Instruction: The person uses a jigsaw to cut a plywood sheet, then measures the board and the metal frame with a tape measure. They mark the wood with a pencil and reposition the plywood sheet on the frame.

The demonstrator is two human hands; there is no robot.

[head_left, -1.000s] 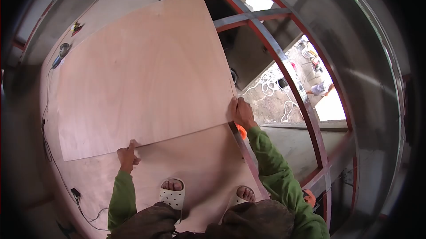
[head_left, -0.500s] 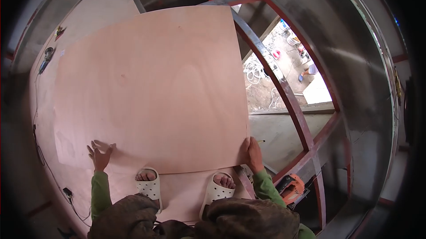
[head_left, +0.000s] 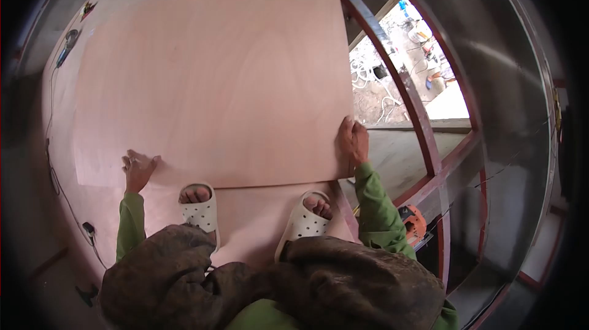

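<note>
A large plywood sheet (head_left: 215, 78) lies flat over other boards, its near edge just in front of my sandalled feet. My left hand (head_left: 139, 170) rests on the sheet near its near left part, fingers spread. At the right edge, close to the near right corner, my right hand (head_left: 354, 140) has its fingers closed round the edge of the sheet. The underside of that grip is hidden.
Red and grey metal frame bars (head_left: 423, 127) cross an opening on the right, with a lower floor below. An orange power tool (head_left: 413, 224) sits by my right forearm. A dark tool (head_left: 69, 45) with a cord and a black plug (head_left: 89, 228) lie at left.
The view has tilted, so sheet, feet and hands appear higher up. My right hand is farther forward along the sheet's right edge. My left hand remains spread on the sheet.
</note>
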